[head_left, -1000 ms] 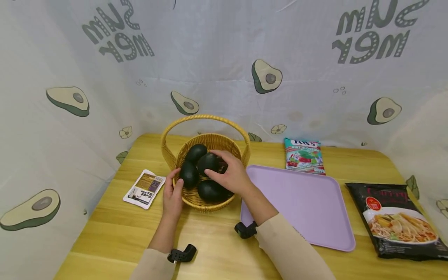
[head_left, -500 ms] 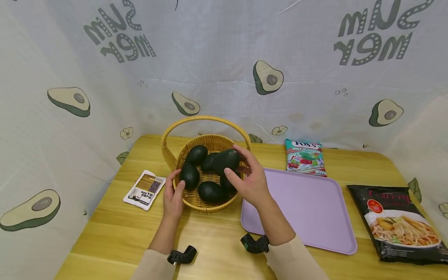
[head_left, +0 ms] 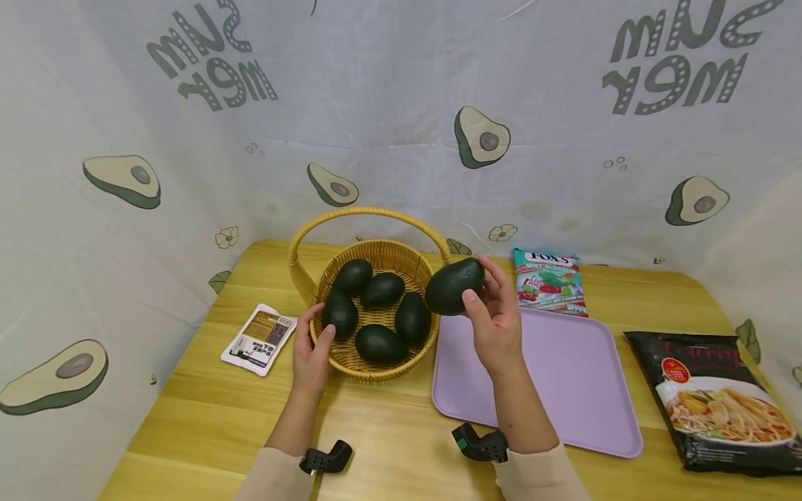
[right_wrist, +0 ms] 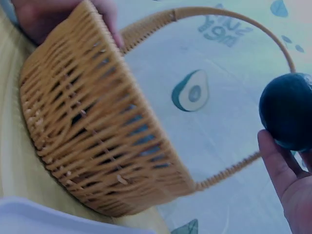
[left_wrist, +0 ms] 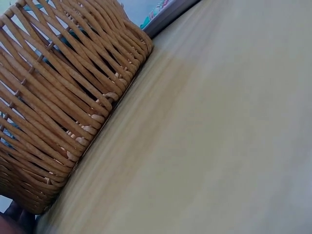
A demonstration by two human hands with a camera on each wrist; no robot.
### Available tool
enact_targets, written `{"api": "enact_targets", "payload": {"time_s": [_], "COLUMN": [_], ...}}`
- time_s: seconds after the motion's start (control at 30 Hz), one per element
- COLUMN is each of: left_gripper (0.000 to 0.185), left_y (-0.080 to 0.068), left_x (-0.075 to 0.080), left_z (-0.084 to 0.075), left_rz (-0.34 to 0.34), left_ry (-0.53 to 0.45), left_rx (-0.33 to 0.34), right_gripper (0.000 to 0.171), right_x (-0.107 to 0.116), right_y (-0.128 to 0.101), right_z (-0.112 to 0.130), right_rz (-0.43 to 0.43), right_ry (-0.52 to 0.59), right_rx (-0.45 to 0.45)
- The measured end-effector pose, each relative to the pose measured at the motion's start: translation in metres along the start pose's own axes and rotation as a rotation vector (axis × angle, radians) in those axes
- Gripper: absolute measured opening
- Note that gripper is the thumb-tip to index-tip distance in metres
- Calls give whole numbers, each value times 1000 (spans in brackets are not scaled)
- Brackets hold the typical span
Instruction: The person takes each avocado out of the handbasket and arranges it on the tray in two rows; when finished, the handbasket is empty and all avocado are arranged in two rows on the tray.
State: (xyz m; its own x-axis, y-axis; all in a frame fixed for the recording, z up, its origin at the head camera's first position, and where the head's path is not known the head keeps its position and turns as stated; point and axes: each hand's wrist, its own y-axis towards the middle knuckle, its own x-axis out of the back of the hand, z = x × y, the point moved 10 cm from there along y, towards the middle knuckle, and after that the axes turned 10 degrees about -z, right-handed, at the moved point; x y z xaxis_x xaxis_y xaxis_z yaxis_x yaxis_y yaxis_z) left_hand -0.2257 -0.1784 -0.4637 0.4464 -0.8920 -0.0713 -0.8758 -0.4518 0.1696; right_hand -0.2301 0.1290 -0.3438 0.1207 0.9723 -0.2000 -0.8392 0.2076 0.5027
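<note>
In the head view, my right hand [head_left: 498, 330] holds a dark green avocado [head_left: 452, 287] between thumb and fingers, raised beyond the right rim of the yellow wicker basket [head_left: 374, 374]. The right wrist view shows the same avocado [right_wrist: 286, 109] above the thumb. My left hand [head_left: 310, 358] grips the basket's left rim, thumb on the inner side and touching or close to an avocado [head_left: 340, 315]. Several whole avocados lie spread on the basket floor. Only a dark bit of the left hand [left_wrist: 15, 222] appears beneath the basket wall in the left wrist view.
A lilac tray [head_left: 576, 376] lies right of the basket, partly under my right arm. Behind it sits a mint candy bag [head_left: 549, 282]. A black noodle packet [head_left: 714, 400] is at far right, a white pouch [head_left: 259, 339] at left. The basket handle [head_left: 370, 210] arches upright.
My right hand has lifted the avocado out of the basket and carried it right, past the rim. The avocados left behind now show fully. My left hand stays on the rim.
</note>
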Motion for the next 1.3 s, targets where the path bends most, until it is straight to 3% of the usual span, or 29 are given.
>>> {"api": "enact_targets", "payload": {"time_s": [0.13, 0.33, 0.5, 0.67, 0.77, 0.9, 1.03, 1.3], "left_gripper": [44, 43, 43, 43, 43, 43, 43, 43], "left_y": [0, 1, 2, 0, 0, 1, 0, 0], "left_x": [0, 1, 1, 0, 1, 0, 0, 0], "left_z": [0, 2, 4, 4, 3, 3, 3, 3], "left_rz": [8, 7, 12, 16, 13, 13, 16, 18], "left_ry": [-7, -4, 10, 13, 13, 12, 9, -2], "left_rx": [10, 18, 26, 25, 19, 10, 4, 4], "right_gripper": [51, 51, 67, 79, 82, 81, 78, 71], "right_x": [16, 37, 42, 51, 57, 57, 52, 49], "right_y": [4, 7, 3, -2, -3, -6, -9, -13], "right_z": [-5, -29, -55, -78, -88, -98, -106, -116], "right_rz": [-48, -144, -98, -48, -24, 32, 86, 102], "right_ry": [18, -66, -156, -377, -545, -682, -742, -811], "right_rx": [-54, -255, -433, -543, -554, -544, -544, -491]}}
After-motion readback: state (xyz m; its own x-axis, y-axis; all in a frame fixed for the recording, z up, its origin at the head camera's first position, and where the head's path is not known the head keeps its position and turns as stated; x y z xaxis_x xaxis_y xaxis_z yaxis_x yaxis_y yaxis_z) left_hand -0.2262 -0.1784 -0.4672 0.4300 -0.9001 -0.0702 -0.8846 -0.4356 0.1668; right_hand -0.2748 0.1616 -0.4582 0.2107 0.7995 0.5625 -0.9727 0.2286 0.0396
